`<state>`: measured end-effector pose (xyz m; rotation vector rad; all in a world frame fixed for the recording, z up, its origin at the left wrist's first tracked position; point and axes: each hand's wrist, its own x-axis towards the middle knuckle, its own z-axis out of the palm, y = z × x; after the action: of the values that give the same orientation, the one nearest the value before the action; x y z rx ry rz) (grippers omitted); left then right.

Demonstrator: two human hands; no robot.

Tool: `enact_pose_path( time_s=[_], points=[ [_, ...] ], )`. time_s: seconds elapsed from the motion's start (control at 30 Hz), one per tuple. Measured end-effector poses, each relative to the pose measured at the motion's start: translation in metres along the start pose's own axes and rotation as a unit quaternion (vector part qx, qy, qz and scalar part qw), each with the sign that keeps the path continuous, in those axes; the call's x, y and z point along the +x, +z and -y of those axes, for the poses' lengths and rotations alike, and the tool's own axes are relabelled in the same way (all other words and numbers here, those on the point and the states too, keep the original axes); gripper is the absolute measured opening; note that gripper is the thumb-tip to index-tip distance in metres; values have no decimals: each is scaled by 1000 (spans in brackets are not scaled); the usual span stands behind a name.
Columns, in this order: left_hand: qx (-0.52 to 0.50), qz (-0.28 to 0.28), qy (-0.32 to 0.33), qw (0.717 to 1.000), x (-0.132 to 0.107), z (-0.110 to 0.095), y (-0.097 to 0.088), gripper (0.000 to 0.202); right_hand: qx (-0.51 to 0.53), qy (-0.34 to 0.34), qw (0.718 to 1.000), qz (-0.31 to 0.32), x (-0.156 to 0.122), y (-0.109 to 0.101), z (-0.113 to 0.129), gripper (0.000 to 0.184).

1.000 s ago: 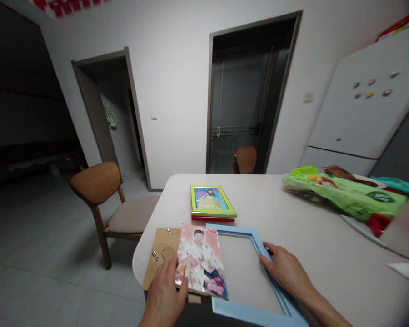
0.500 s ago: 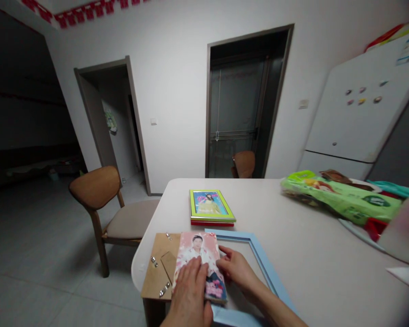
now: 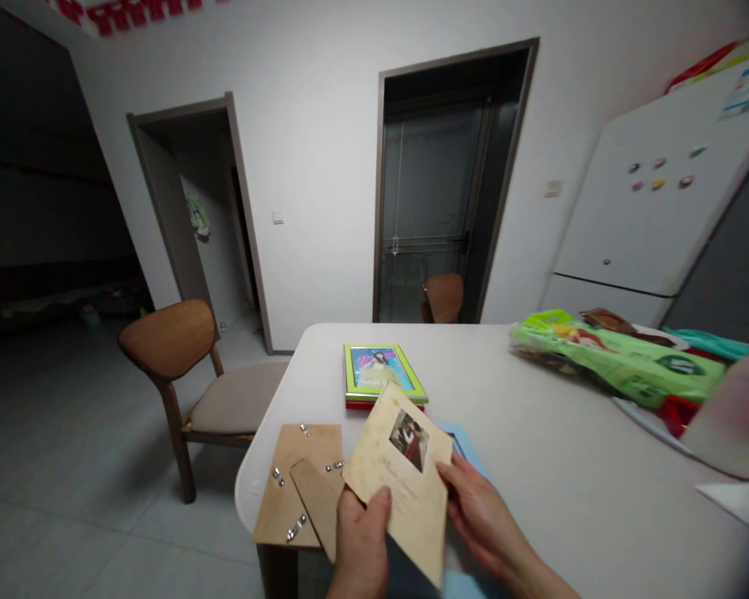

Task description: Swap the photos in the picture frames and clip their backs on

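Between both hands, a cream printed card (image 3: 405, 491) with a small picture in its upper part is held tilted above the table. My left hand (image 3: 363, 532) grips its lower left edge, thumb on the front. At the right edge my right hand (image 3: 483, 507) pinches it, the other fingers behind. Beneath lies a light blue picture frame (image 3: 471, 453), mostly hidden by the card and hands. A brown frame backing board (image 3: 275, 499) with metal clips rests to the left, its stand leg (image 3: 315, 499) lying across it. The pink portrait photo is not visible.
A green photo frame (image 3: 419, 391) lies on a red one (image 3: 357, 406) behind the card. At the right are a green food package (image 3: 630, 353), a pinkish translucent container (image 3: 733, 424) and white paper (image 3: 736, 499). A wooden chair (image 3: 168, 337) stands left of the table (image 3: 537, 433).
My hands have lifted from the pink portrait photo over the blue frame and now hold up a cream card. More of the backing board and its leg shows.
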<state>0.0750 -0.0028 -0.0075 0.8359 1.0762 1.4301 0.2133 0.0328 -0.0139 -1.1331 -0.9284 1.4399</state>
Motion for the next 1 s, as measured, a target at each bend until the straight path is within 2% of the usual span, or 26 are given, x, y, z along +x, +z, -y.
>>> enact_pose_path(
  time_s=[0.07,0.17,0.27,0.37,0.43,0.57,0.7,0.8,0.9,1.0],
  points=[
    [14,26,32,999,4,5,-7,59,-75,-1,996,-38,5,-20,7,52],
    [152,62,54,985,6,9,-19,59,-197,19,979,-42,12,-45,18,54],
    [330,132,70,932,0,13,-23,56,-259,32,965,-25,20,-53,20,54],
    [425,225,117,869,-6,19,-21,58,-345,10,937,-44,27,-49,16,49],
    [456,266,142,837,-8,22,-21,62,-441,-30,895,-56,31,-46,14,44],
    [499,297,150,800,-5,22,-22,63,-607,-91,785,-82,32,-46,13,35],
    [551,322,138,757,-1,20,-19,63,-703,-82,697,-114,24,-42,5,35],
    [579,331,135,733,-1,21,-13,65,-737,-115,651,-139,19,-37,-1,34],
    [588,332,137,725,-4,16,-12,67,-743,-124,642,-141,19,-36,-2,33],
    [611,335,131,705,-7,-1,-28,74,-724,-141,662,-135,18,-36,-1,36]
  ],
)
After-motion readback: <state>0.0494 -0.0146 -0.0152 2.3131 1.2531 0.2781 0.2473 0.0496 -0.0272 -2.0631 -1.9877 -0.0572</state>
